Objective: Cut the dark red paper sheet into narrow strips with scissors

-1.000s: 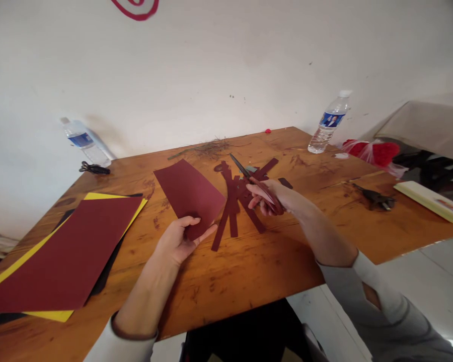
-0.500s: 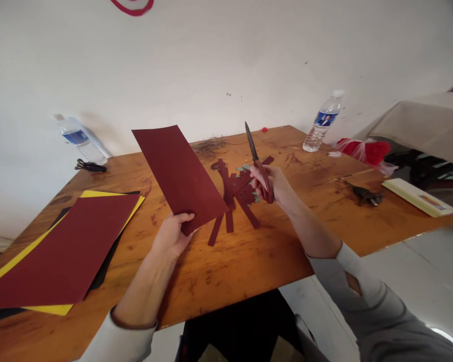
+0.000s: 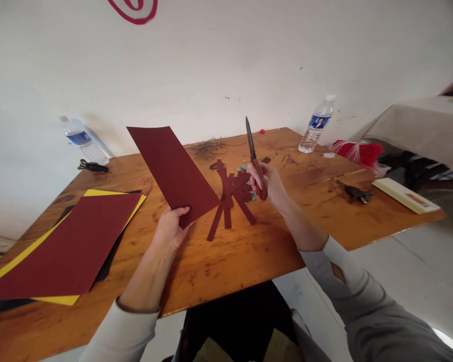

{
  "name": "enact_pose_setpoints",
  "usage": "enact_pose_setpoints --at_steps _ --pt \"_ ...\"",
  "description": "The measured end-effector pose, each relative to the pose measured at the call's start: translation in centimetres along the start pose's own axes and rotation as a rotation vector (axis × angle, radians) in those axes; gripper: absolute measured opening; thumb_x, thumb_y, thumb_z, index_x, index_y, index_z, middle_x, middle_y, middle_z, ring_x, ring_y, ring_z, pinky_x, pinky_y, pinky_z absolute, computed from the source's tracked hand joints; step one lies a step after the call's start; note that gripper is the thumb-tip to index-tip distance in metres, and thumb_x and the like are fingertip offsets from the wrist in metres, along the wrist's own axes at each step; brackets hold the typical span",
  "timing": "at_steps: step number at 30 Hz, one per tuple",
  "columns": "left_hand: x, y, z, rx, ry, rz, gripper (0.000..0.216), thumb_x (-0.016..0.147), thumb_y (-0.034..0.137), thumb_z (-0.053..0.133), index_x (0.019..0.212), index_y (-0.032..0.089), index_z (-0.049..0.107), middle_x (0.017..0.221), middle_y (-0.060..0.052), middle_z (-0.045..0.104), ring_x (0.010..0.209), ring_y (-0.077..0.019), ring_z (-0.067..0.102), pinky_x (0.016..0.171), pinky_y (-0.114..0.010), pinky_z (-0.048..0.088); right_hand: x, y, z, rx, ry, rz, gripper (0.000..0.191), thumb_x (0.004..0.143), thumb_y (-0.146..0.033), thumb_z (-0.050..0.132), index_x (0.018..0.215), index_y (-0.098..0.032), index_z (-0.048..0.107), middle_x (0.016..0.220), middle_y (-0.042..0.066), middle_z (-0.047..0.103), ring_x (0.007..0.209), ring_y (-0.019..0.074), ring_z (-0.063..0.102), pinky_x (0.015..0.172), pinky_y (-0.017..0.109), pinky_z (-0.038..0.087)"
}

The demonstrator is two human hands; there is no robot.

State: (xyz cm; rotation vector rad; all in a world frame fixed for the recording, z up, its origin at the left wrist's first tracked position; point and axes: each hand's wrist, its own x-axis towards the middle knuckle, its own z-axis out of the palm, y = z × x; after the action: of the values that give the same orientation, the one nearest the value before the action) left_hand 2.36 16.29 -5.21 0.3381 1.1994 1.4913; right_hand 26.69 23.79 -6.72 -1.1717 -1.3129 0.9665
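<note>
My left hand [image 3: 170, 226] pinches a dark red sheet of paper [image 3: 169, 173] by its lower corner, thumb on top, holding it tilted above the table. In my right hand [image 3: 267, 183] is a pair of scissors [image 3: 251, 138] with reddish-brown handles; the dark blades are together and point up, apart from the sheet. Below and between both hands lies a pile of cut dark red paper strips [image 3: 227, 213], with small grey-green scraps [image 3: 243, 167] among them. A stack topped by a larger dark red sheet [image 3: 79, 241] lies to the left, with yellow and black sheets showing beneath.
A water bottle [image 3: 317, 125] stands at the back right; another bottle [image 3: 83, 141] is at the back left beside black scissors [image 3: 93, 166]. Thin wires [image 3: 207, 146] lie by the wall. On the right are a dark tool-like object [image 3: 355, 192], a white box [image 3: 405, 195] and a red bundle [image 3: 360, 152].
My view has shifted slightly, so the table contents sit a little differently in the picture. Both hands keep their hold on the paper and the scissors, with little movement otherwise.
</note>
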Motion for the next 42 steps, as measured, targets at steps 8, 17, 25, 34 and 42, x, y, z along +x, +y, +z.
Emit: enact_pose_setpoints --at_steps 8,17,25,34,42 --pt "-0.01 -0.15 0.03 0.019 0.000 -0.011 0.037 0.069 -0.012 0.055 0.080 0.019 0.069 0.074 -0.001 0.075 0.066 -0.0163 0.070 0.068 -0.027 0.062 0.31 0.56 0.16 -0.038 -0.013 -0.022 0.040 0.086 -0.062 0.060 0.073 -0.025 0.052 0.050 -0.004 0.049 0.039 0.0118 0.047 0.036 0.025 0.035" --pt "-0.18 -0.07 0.14 0.025 0.033 -0.023 0.036 0.068 -0.011 0.055 0.084 0.018 0.069 0.072 -0.001 0.075 0.063 -0.0152 0.069 0.072 -0.028 0.062 0.11 0.47 0.15 -0.008 -0.029 -0.010 0.036 0.088 -0.056 0.061 0.075 -0.024 0.052 0.050 -0.005 0.049 0.039 0.0108 0.047 0.039 0.024 0.035" --pt "-0.23 -0.05 0.11 0.016 0.021 -0.043 0.038 0.068 -0.011 0.055 0.089 0.017 0.071 0.072 -0.001 0.074 0.065 -0.0162 0.069 0.071 -0.028 0.062 0.23 0.59 0.18 -0.006 -0.036 -0.028 0.041 0.084 -0.063 0.063 0.075 -0.024 0.054 0.050 -0.006 0.050 0.038 0.0110 0.047 0.037 0.024 0.037" --pt "-0.42 0.03 0.23 0.044 0.031 -0.043 0.038 0.066 -0.010 0.056 0.084 0.020 0.070 0.070 -0.001 0.074 0.070 -0.0192 0.072 0.075 -0.034 0.064 0.04 0.19 0.23 -0.006 -0.042 -0.001 0.039 0.083 -0.060 0.065 0.073 -0.025 0.052 0.053 -0.004 0.050 0.038 0.0110 0.047 0.038 0.026 0.036" --pt "-0.26 -0.08 0.05 0.067 0.008 -0.043 0.034 0.068 -0.010 0.057 0.077 0.021 0.069 0.073 -0.001 0.075 0.069 -0.0181 0.072 0.070 -0.031 0.064 -0.11 -0.14 0.15 -0.033 -0.044 0.009 0.040 0.083 -0.063 0.064 0.076 -0.025 0.055 0.052 -0.004 0.051 0.040 0.0120 0.048 0.038 0.026 0.036"
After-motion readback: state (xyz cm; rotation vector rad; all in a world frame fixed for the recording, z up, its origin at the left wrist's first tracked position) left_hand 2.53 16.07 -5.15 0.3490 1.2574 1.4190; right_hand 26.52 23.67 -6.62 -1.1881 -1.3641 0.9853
